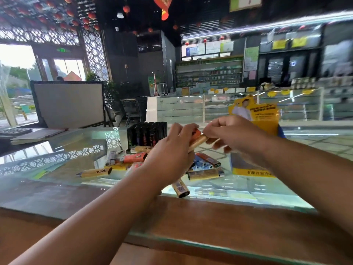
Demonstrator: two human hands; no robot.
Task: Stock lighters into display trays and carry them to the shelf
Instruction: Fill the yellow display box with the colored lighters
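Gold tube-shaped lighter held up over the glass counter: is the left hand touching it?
Touching. The head view shows the left hand gripping the gold lighter, fingers curled round it, above the loose lighters on the glass counter.

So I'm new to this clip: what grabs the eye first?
Two hands meeting mid-frame: the left hand grips a gold lighter, the right hand pinches its tip. Below them loose lighters litter the glass counter, a black display tray of lighters standing behind.
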